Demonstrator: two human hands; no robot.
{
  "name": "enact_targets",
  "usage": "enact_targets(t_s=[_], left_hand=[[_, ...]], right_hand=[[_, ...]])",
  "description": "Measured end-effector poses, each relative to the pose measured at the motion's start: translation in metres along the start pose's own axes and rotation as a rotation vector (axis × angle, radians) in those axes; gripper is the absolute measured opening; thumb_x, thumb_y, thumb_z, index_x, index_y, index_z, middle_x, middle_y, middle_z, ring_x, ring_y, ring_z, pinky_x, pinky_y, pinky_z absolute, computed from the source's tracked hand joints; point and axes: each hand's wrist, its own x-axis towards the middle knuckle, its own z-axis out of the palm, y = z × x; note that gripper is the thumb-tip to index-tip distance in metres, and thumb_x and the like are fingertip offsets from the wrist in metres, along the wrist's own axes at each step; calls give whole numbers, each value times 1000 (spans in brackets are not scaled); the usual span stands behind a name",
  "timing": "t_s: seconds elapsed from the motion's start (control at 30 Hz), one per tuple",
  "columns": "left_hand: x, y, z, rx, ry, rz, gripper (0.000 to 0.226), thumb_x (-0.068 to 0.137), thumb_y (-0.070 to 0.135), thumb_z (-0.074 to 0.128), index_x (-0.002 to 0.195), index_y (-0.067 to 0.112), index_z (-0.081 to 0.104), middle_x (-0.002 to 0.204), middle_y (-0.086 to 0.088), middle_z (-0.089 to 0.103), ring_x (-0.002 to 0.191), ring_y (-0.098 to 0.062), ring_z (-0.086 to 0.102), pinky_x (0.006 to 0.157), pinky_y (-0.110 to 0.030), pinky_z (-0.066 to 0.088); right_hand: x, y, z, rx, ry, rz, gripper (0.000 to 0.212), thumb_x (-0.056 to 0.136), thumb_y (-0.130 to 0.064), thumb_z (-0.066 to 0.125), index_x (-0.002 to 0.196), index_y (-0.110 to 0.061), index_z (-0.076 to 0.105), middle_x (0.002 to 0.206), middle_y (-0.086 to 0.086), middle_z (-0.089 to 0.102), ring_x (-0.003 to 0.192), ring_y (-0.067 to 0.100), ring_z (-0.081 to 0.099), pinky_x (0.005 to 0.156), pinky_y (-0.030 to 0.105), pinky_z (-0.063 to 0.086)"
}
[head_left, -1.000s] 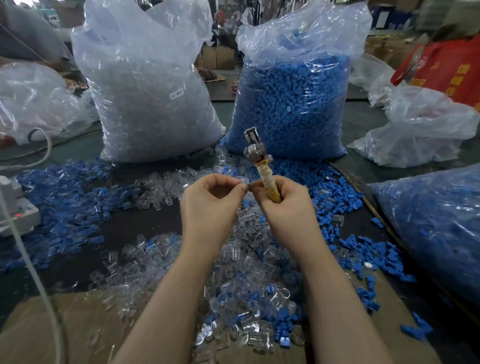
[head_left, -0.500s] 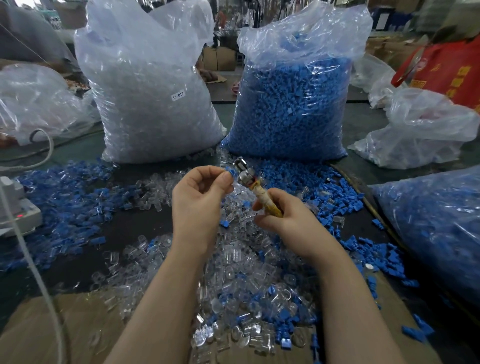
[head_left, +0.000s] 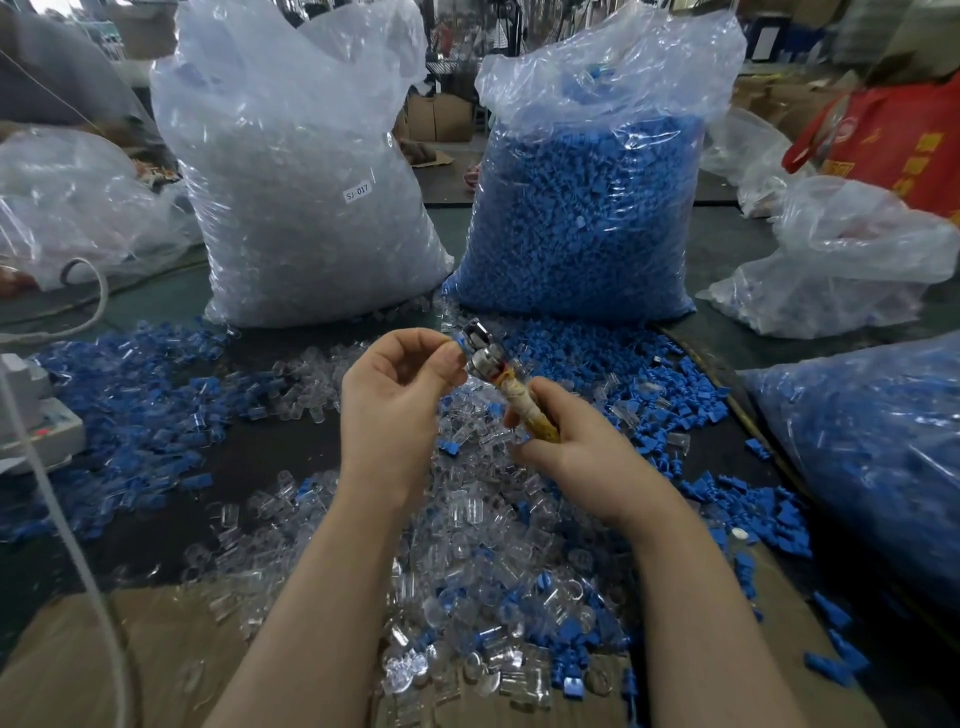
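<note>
My right hand (head_left: 576, 447) grips a small tool (head_left: 511, 395) by its taped yellowish handle; the metal head points up and to the left. My left hand (head_left: 395, 400) pinches a small blue plastic piece (head_left: 459, 342) between thumb and forefinger, right against the tool's metal head. Both hands hover above a heap of clear plastic caps (head_left: 467, 561) mixed with blue pieces. The part of the blue piece inside my fingers is hidden.
A big bag of clear caps (head_left: 301, 182) and a big bag of blue pieces (head_left: 587, 208) stand behind. Loose blue pieces (head_left: 130, 395) cover the dark table at left and right. Another blue-filled bag (head_left: 872, 457) lies right, a white device (head_left: 36, 426) with cable left, cardboard (head_left: 130, 654) in front.
The tool has tilted from upright to leaning left. My left hand has moved up from beside the handle to the metal head and now pinches a blue piece there.
</note>
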Motion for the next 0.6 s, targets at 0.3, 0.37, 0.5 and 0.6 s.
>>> enact_targets(t_s=[0.3,0.37,0.5,0.6], left_hand=[[0,3,3,-35,6,-33,13,90,1,63,83,12,65,66,10,68,66,-1,62,65,-13,50],[0,3,3,-31,11,-33,13,90,1,62,83,11,65,66,10,68,65,0,62,65,-13,50],[1,2,1,-40,12,-81,12,89,2,64,83,12,66,67,9,69,66,-2,63,65,-14,51],[4,4,-7,-25,25,-131,7,85,6,69,84,13,69,72,5,72,69,-6,65,67,-17,54]], right_hand=[[2,1,5,-85,89,-34,11,70,-17,51,77,-25,48,65,-5,46,55,14,40,56,31,34],[2,3,5,-96,99,-44,14,73,-12,52,75,-25,47,64,-6,46,56,14,40,57,32,34],[3,2,6,-105,96,-34,9,69,-19,49,75,-26,47,64,-6,46,55,13,40,56,32,34],[3,3,6,-120,101,-17,11,75,-18,53,77,-26,47,65,-6,47,55,15,42,56,35,37]])
